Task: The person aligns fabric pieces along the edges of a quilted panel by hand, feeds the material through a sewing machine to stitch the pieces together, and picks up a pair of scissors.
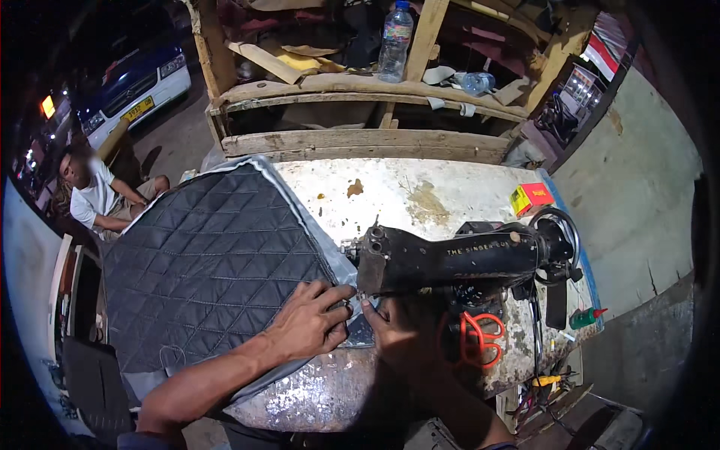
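Note:
A black sewing machine (457, 259) stands on the worn table, its needle end toward the left. Beside it lies a large dark quilted fabric piece (217, 255) with a grey edging strip (289, 199). With fingers bent, my left hand (311, 319) grips and presses the fabric's edge just left of the needle area. Under the machine head, my right hand (401, 330) is in shadow, thumb up close to the presser foot. Its fingers look drawn together, but what they hold is hidden. Orange-handled scissors (480, 339) lie right of my right hand.
Right of the machine are a red and yellow box (531, 199) and a small green bottle (587, 318). Behind the table, a wooden shelf (360, 86) bears a water bottle (395, 45). A seated person (105, 191) and a parked vehicle (139, 90) are at left.

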Demonstrator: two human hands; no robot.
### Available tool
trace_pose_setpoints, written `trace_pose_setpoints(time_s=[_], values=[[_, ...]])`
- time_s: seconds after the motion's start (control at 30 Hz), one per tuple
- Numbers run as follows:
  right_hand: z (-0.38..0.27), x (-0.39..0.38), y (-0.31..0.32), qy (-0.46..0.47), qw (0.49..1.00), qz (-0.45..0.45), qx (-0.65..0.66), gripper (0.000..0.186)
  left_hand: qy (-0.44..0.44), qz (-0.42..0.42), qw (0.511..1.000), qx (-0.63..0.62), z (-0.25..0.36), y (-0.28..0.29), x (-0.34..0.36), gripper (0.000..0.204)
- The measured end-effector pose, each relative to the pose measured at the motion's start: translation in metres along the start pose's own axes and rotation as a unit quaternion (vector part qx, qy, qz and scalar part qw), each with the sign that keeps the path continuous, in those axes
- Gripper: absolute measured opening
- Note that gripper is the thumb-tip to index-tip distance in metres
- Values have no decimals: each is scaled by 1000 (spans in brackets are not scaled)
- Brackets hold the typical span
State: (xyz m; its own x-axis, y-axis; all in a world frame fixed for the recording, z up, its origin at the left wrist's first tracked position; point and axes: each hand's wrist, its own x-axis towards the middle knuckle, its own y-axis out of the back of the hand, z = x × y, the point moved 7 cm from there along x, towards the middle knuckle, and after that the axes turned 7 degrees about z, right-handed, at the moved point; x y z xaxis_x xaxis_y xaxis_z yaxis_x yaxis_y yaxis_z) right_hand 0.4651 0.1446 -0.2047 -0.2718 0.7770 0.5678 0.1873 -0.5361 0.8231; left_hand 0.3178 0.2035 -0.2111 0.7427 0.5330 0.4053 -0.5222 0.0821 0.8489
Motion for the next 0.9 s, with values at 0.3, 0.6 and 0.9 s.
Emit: trace_pose_setpoints(time_s=[0.3,0.6,0.9], values=[[1,3,-10,4,996,-45,73,41,106,23,994,23,10,11,6,32],[-6,-2,-11,30,998,-46,30,41,-61,-115,986,-105,-35,20,27,23],[-10,-1,1,0,998,-61,-13,48,-51,15,993,-104,-21,16,8,17]])
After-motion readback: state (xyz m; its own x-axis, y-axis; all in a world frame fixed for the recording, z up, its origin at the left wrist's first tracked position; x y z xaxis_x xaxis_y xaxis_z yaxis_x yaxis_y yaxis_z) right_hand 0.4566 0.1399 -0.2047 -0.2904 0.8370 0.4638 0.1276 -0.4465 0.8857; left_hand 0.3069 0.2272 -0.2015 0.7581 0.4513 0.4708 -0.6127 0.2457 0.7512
